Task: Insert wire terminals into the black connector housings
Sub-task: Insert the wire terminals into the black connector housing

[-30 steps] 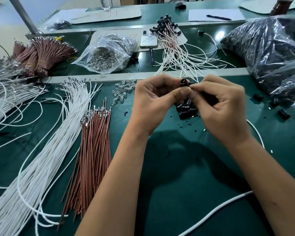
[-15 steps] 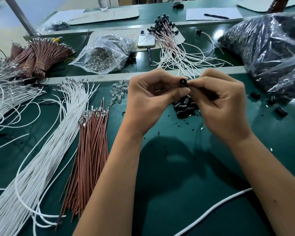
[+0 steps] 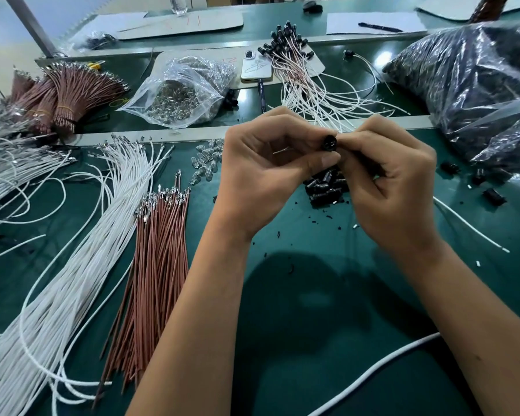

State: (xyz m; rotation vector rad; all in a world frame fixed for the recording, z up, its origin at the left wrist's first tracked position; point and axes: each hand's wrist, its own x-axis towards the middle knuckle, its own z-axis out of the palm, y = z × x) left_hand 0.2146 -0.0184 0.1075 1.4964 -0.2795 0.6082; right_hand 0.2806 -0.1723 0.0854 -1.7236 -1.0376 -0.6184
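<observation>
Two bare hands, left hand [image 3: 261,172] and right hand [image 3: 394,181], pinch one small round black plastic connector housing [image 3: 329,143] together at frame centre above the dark green matte workbench [image 3: 312,310], white wires [image 3: 72,265] lower left.

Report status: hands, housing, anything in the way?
Left hand and right hand both pinch one black housing above the table. Spare housings piled beneath. Nothing blocking.

Bright overhead light, soft shadows, wide-angle distortion
</observation>
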